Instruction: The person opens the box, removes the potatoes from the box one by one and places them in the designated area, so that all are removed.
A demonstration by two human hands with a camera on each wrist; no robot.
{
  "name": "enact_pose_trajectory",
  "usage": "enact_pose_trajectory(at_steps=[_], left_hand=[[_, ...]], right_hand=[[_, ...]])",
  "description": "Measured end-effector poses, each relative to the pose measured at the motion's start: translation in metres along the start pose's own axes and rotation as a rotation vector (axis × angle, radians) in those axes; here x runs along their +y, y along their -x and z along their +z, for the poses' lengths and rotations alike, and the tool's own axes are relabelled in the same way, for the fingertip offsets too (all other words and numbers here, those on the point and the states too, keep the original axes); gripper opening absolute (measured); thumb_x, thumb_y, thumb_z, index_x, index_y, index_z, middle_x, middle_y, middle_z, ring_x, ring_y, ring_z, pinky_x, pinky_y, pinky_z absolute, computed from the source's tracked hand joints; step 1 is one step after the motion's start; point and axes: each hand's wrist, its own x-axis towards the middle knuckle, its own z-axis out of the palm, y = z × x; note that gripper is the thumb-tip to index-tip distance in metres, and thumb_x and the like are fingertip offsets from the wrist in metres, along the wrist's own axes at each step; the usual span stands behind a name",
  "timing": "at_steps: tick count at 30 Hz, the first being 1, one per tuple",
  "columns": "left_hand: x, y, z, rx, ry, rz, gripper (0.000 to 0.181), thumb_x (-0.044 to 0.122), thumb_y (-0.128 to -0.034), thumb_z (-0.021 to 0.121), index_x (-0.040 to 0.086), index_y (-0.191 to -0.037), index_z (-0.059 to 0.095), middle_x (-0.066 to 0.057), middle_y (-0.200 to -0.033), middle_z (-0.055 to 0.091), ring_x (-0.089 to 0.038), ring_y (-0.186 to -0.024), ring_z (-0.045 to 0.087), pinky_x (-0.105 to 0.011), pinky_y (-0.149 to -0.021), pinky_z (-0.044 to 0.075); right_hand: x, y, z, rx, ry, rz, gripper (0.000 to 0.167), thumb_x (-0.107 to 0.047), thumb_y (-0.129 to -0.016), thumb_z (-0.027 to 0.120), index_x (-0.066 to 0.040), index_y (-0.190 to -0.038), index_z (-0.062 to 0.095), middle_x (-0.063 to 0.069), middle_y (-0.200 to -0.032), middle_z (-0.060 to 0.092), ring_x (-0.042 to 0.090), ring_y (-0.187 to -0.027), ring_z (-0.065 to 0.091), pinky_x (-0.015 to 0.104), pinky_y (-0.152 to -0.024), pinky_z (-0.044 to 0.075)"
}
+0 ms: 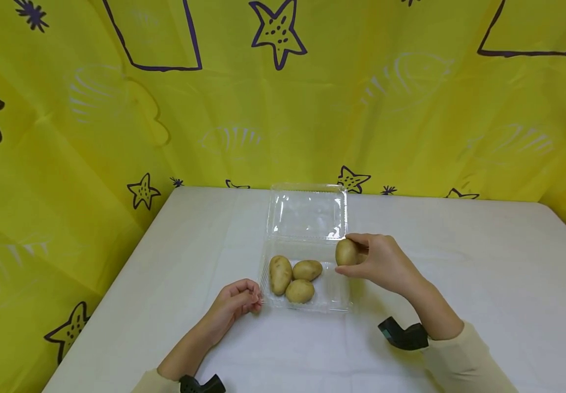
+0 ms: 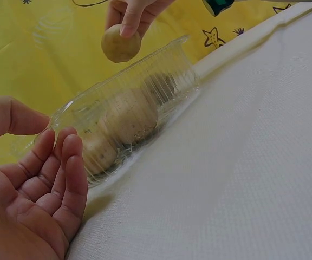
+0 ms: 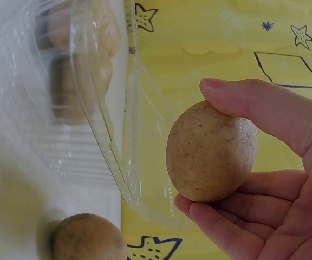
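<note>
A clear plastic clamshell container (image 1: 332, 295) stands with its lid (image 1: 307, 213) raised at the back. Three potatoes (image 1: 300, 291) lie together in the left part of its base. At the container's left front corner, my left hand (image 1: 236, 301) pinches the rim between thumb and forefinger, other fingers curled. My right hand (image 1: 386, 265) grips another potato (image 3: 210, 151) between thumb and fingertips, held up over the container's right side. One more potato (image 3: 88, 238) sits on the table outside the container in the right wrist view; in the head view my right hand largely hides it.
A white cloth covers the table (image 1: 484, 273). Behind it and at its sides hangs a yellow curtain (image 1: 312, 109) printed with stars and fish. Black camera mounts (image 1: 405, 334) are strapped to both wrists.
</note>
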Motion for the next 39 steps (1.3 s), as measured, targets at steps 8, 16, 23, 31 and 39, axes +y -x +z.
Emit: enact_pose_trajectory(at_steps=[8, 16, 23, 31, 39], left_hand=[[-0.001, 0.0, 0.0, -0.002, 0.005, 0.004, 0.007, 0.003, -0.0874, 0.045, 0.006, -0.085, 0.051, -0.005, -0.084, 0.054, -0.013, -0.078, 0.055, -0.025, -0.073, 0.047], [-0.001, -0.001, 0.0, -0.008, 0.01, 0.009, 0.006, 0.005, -0.0879, 0.046, 0.006, -0.084, 0.051, -0.004, -0.084, 0.054, -0.013, -0.079, 0.055, -0.025, -0.073, 0.047], [-0.001, -0.001, 0.0, -0.008, 0.014, 0.013, 0.007, 0.004, -0.0887, 0.045, 0.006, -0.084, 0.05, -0.004, -0.084, 0.054, -0.012, -0.078, 0.055, -0.025, -0.073, 0.047], [0.001, 0.0, 0.001, -0.005, 0.01, 0.004, 0.006, 0.006, -0.0885, 0.045, 0.006, -0.085, 0.05, -0.004, -0.084, 0.054, -0.012, -0.079, 0.055, -0.025, -0.073, 0.047], [0.0, 0.0, 0.0, -0.013, 0.017, 0.007, 0.006, 0.006, -0.0889, 0.046, 0.006, -0.085, 0.051, -0.004, -0.084, 0.055, -0.012, -0.079, 0.055, -0.025, -0.073, 0.047]], right_hand=[[0.006, 0.002, -0.012, 0.028, 0.001, 0.009, 0.055, -0.021, -0.069, 0.08, 0.005, -0.113, 0.06, 0.013, -0.101, 0.063, 0.029, -0.094, 0.061, 0.037, -0.075, 0.05], [0.015, 0.006, -0.027, 0.044, 0.03, 0.078, 0.07, -0.031, -0.069, 0.08, 0.01, -0.119, 0.054, 0.02, -0.112, 0.059, 0.036, -0.103, 0.056, 0.044, -0.083, 0.047], [0.028, 0.009, -0.035, 0.066, 0.053, 0.095, 0.071, -0.035, -0.069, 0.079, 0.009, -0.119, 0.054, 0.02, -0.112, 0.06, 0.034, -0.103, 0.057, 0.044, -0.083, 0.046], [0.042, 0.01, -0.037, 0.061, 0.069, 0.095, 0.07, -0.034, -0.071, 0.078, 0.011, -0.118, 0.053, 0.024, -0.113, 0.058, 0.038, -0.102, 0.056, 0.046, -0.083, 0.046], [0.053, 0.011, -0.039, 0.044, 0.073, 0.12, 0.071, -0.034, -0.072, 0.077, 0.011, -0.12, 0.052, 0.025, -0.115, 0.057, 0.039, -0.104, 0.055, 0.047, -0.083, 0.045]])
